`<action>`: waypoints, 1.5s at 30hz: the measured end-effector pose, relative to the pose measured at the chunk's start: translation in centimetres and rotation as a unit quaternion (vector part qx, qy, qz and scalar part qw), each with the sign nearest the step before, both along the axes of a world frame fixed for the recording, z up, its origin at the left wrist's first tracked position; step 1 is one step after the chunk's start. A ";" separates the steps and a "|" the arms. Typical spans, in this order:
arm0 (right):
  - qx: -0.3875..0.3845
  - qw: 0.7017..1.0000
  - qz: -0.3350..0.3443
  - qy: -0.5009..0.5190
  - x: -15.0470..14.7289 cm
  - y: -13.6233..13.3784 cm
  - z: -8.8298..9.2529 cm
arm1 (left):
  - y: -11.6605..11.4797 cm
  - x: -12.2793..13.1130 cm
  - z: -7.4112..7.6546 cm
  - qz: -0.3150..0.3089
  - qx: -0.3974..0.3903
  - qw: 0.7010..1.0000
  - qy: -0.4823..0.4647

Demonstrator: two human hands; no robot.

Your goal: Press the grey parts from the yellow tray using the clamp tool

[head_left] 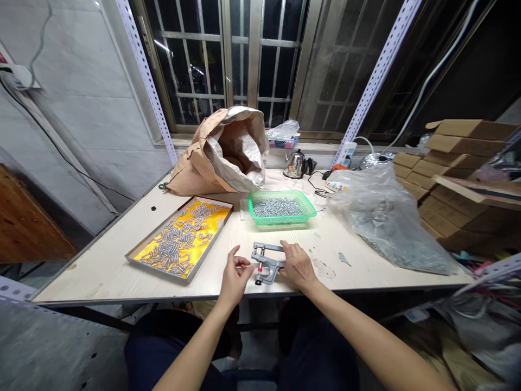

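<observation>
A small grey metal hand press [265, 263] stands on the pale wooden table [114, 271] near its front edge. My right hand [297, 266] rests on the press's right side, fingers wrapped over its lever arm. My left hand [235, 274] is just left of the press with fingertips pinched together; what they hold is too small to make out. To the left lies a shallow tray [140, 259] lined with yellow cloth and scattered with several small silver metal parts. Behind the press sits a green plastic basket [281, 218] filled with similar silver parts.
A crumpled brown paper sack [220, 155] lies open at the back of the table. A large clear plastic bag [382, 217] covers the right side. Cardboard boxes [459, 168] are stacked far right. A metal kettle [294, 164] stands by the window.
</observation>
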State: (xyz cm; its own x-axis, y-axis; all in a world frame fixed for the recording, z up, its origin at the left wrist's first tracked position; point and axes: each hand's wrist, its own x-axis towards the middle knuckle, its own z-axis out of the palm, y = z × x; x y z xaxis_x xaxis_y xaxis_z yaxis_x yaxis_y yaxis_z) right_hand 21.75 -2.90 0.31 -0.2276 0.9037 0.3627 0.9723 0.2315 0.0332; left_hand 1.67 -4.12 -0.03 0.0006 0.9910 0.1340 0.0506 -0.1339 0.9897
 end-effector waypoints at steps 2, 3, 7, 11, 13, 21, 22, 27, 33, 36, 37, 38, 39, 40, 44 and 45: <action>-0.035 0.999 0.010 -0.023 0.1 0.7 0.3 | 0.1 -0.1 -0.1 0.046 0.005 0.998 -0.046; -0.042 0.999 0.013 -0.028 0.0 1.1 0.4 | 0.1 -0.2 -0.2 0.061 0.004 0.996 -0.058; -0.039 0.999 0.004 -0.031 -0.6 2.6 1.0 | 0.3 -0.2 -0.4 0.064 -0.024 0.997 -0.044; -0.002 1.000 0.008 -0.027 -1.0 2.7 2.1 | 0.4 -0.1 -0.4 -0.001 -0.066 0.998 0.004; 0.022 0.999 0.022 -0.022 -1.0 2.5 2.4 | 0.5 -0.1 -0.2 -0.016 -0.078 0.997 0.021; 0.142 0.989 0.013 0.038 -1.3 0.8 1.6 | 0.9 1.2 0.0 0.007 -0.092 0.995 0.043; 0.133 0.990 -0.001 0.043 -1.2 0.5 1.6 | 1.0 1.4 -0.1 0.019 -0.092 0.995 0.038; 0.077 0.993 -0.058 0.066 -0.3 -0.6 1.5 | 1.7 2.3 0.4 0.000 -0.099 0.990 0.097; 0.051 0.991 -0.086 0.093 0.6 -1.2 1.7 | 2.7 3.1 3.8 -0.065 -0.080 0.968 0.229; 0.048 0.988 -0.097 0.107 0.7 -1.5 2.0 | 2.8 3.2 5.1 -0.076 -0.073 0.961 0.255; 0.045 0.988 -0.100 0.111 0.9 -1.5 2.0 | 2.8 3.0 5.5 -0.088 -0.072 0.958 0.265; 0.039 0.988 -0.101 0.114 1.1 -1.6 1.9 | 2.9 2.7 5.9 -0.104 -0.072 0.952 0.279; 0.031 0.988 -0.098 0.115 1.4 -1.6 1.7 | 3.1 2.3 6.3 -0.121 -0.071 0.945 0.295; 0.022 0.989 -0.093 0.115 1.7 -1.6 1.5 | 3.4 1.9 6.8 -0.138 -0.071 0.938 0.310; -0.007 0.992 -0.064 0.110 3.2 -1.8 0.2 | 7.2 1.2 9.0 -0.152 -0.065 0.943 0.288; -0.008 0.992 -0.061 0.110 3.4 -1.9 -0.1 | 8.7 1.5 9.5 -0.133 -0.048 0.954 0.264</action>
